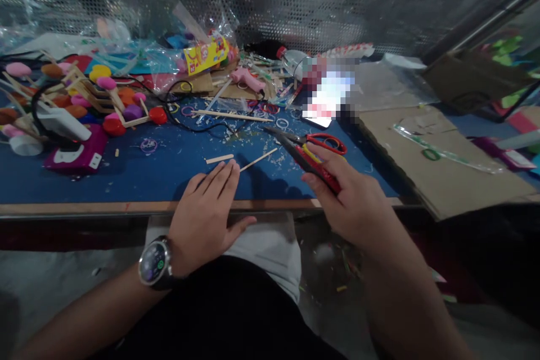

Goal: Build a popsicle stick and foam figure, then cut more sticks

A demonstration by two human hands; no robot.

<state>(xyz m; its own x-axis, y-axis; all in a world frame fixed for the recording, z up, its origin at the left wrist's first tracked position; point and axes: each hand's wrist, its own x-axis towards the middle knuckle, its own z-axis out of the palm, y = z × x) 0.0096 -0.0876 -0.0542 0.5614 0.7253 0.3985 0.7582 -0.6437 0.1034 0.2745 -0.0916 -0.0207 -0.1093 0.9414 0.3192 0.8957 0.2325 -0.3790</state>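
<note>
My left hand (pixel 210 202) lies palm down at the table's front edge, its fingers stretched out and the thumb apart. Its fingertips touch the blue tabletop beside a thin wooden stick (pixel 259 159), whose near end meets them. A short flat piece of wood (pixel 220 158) lies just beyond those fingers. My right hand (pixel 348 191) is closed around the red and yellow handles of dark-nosed pliers (pixel 306 162), which point forward and left above the table. Right behind the pliers are red loop handles of what look like scissors (pixel 331 143).
A pink glue gun (pixel 248 79), longer wooden sticks (pixel 236 116) and a lit phone (pixel 327 102) lie farther back. Wooden-stick models with coloured pompoms (pixel 126 104) and a purple box (pixel 78 152) stand at left. Cardboard (pixel 442 169) overhangs the front edge at right.
</note>
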